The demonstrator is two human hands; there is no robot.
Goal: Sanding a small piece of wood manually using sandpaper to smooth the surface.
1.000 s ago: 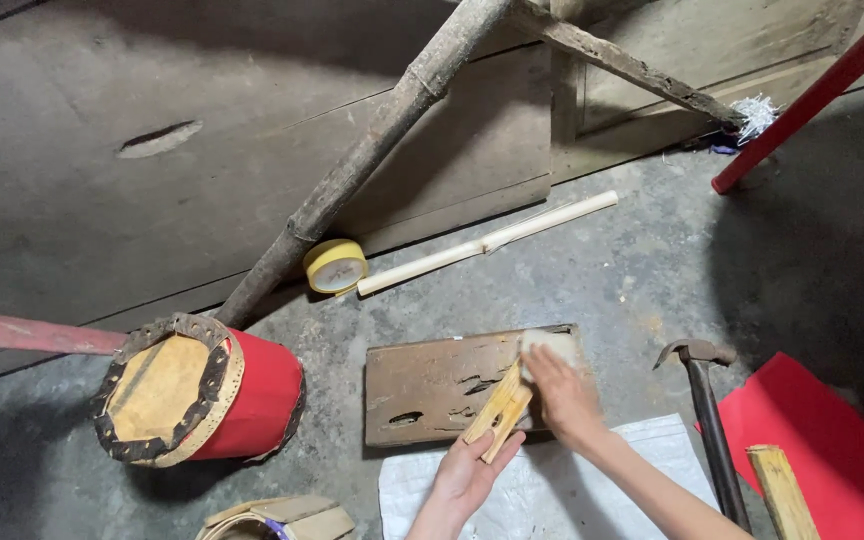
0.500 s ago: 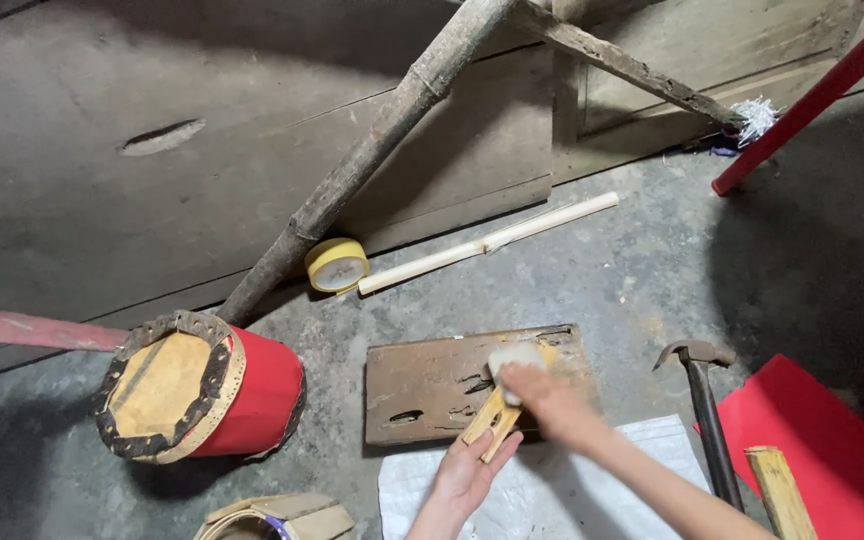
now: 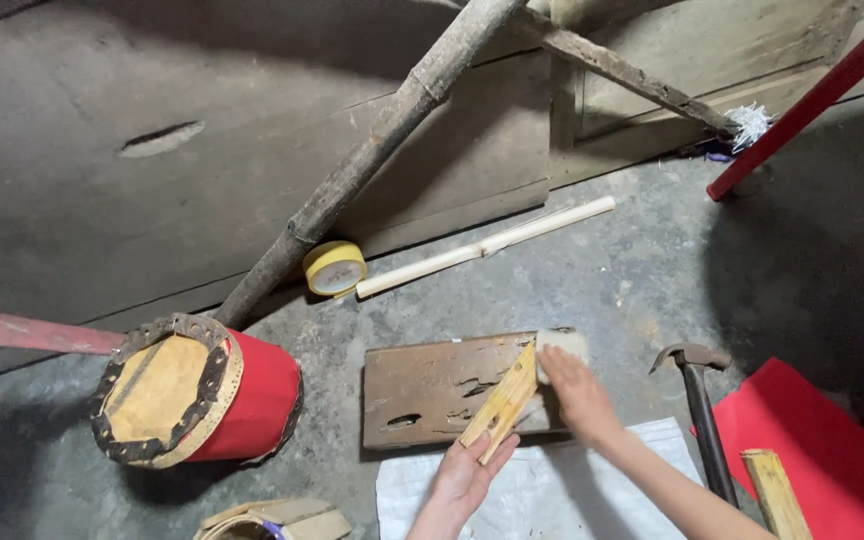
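Two hands are working a wooden strip over a board on the concrete floor.

At lower centre, the board (image 3: 432, 390) is lying flat, with a red drum (image 3: 202, 400) sitting at lower left and a hammer (image 3: 702, 410) lying at lower right. The left hand (image 3: 467, 475) is gripping the lower end of the wooden strip (image 3: 502, 400), fingers curled around it. The right hand (image 3: 577, 395) is pressing a pale pad (image 3: 562, 345) against the strip's upper end, fingers closed over it.

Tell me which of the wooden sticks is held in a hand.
The short flat strip, in the left hand over the board. The pale round stick lies untouched on the floor.
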